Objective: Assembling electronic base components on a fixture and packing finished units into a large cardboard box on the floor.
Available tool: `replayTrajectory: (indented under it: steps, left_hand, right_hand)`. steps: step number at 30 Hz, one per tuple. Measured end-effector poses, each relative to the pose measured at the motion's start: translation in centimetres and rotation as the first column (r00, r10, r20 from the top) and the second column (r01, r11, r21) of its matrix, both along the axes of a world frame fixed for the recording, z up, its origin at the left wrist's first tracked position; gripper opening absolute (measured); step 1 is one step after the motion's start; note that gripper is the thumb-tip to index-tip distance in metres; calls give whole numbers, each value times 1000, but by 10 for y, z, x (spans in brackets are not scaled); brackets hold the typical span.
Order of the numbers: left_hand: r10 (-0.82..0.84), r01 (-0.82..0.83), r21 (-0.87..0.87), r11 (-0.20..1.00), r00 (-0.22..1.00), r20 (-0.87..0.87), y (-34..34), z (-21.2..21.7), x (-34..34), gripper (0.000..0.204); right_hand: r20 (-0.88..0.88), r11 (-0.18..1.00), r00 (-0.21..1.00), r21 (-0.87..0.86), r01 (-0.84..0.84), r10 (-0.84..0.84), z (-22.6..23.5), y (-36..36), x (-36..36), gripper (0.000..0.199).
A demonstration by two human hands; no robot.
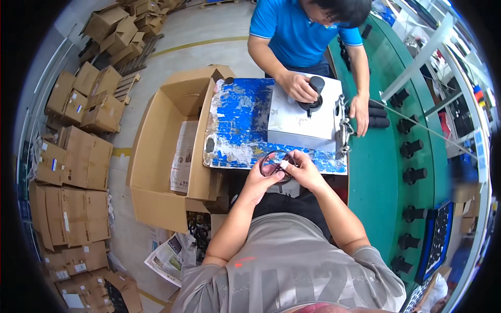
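Note:
Both my hands are in front of my chest at the near edge of the worn blue table (245, 120). Between them is a thin black ring-shaped part (276, 152), with an open middle. My left hand (257, 180) grips its left and lower side with the fingers curled round. My right hand (307, 171) pinches the right side, and something white shows at its thumb. Just beyond, a grey metal box (292, 125) stands on the table. A co-worker's hand (299, 87) holds a black cylindrical part (316, 83) on top of it.
A metal clamp mechanism (343, 128) is on the box's right side, near the co-worker's other hand (359, 113). An open cardboard box (148, 151) stands left of the table. On the right, a green conveyor (370, 177) carries several black parts (415, 175). Stacked cartons (83, 161) line the left side.

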State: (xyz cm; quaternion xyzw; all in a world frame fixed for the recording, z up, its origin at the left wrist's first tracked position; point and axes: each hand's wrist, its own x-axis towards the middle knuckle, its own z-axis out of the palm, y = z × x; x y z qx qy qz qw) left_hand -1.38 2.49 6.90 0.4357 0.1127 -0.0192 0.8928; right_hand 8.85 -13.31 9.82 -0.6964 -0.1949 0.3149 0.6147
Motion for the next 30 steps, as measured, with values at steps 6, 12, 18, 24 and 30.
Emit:
replayTrajectory:
  steps: [6, 12, 18, 24, 30]
  left_hand:
    - [189, -186, 51, 981, 981, -52, -24, 1, 11, 35]
    - [235, -229, 232, 945, 972, 2, -23, 4, 22, 35]
    - [93, -112, 399, 910, 993, 67, -6, 1, 38, 42]
    - [-47, -62, 509, 859, 979, 199, 2, 18, 75, 49]
    - [-10, -44, 330, 943, 987, 161, -10, 20, 94, 52]
  right_hand:
    - [-11, 989, 989, 26, 146, -145, -6, -23, -13, 18]
    - [-248, 989, 958, 3, 147, -142, -14, -24, -9, 18]
    - [-67, 996, 994, 31, 86, -83, -20, -19, 18, 30]
    - [-91, 984, 990, 134, 119, -108, -22, -14, 48, 26]
    - [-58, 993, 997, 101, 64, -58, -16, -21, 62, 37]
